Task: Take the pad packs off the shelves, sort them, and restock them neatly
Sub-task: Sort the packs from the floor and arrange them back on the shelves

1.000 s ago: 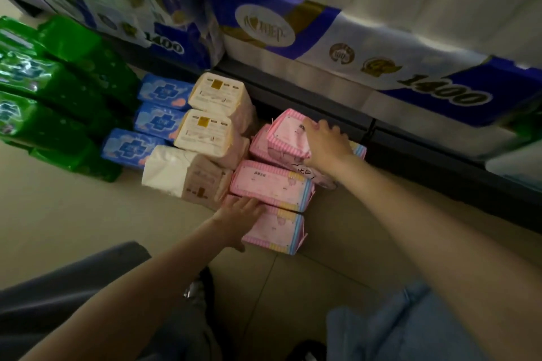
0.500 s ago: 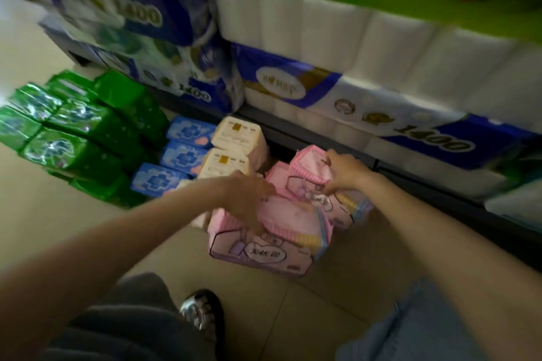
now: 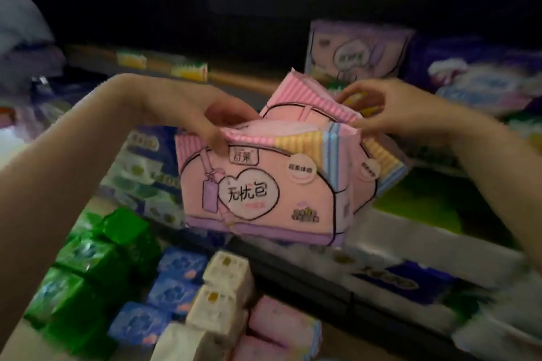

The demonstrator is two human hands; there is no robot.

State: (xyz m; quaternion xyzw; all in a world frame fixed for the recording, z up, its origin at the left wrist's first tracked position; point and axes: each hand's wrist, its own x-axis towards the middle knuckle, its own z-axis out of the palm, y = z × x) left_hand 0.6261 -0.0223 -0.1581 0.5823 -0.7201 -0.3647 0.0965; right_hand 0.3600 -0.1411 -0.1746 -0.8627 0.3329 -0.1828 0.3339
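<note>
This is a shop aisle of paper and hygiene goods. Shelves [image 3: 240,79] carry many identical wrapped packs: pink pad packs [image 3: 258,190], a lilac one [image 3: 356,53], and bulk toilet-roll bundles [image 3: 404,281]. Green packs [image 3: 88,281], blue packs [image 3: 176,287] and cream packs [image 3: 223,296] sit in sorted rows below.

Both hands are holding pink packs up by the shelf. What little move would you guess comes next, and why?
Probably easing both pink packs forward onto the shelf beside the purple pack. The left hand has a grip on the front pink pack, the right hand on the rear pink pack, both raised at shelf height.
</note>
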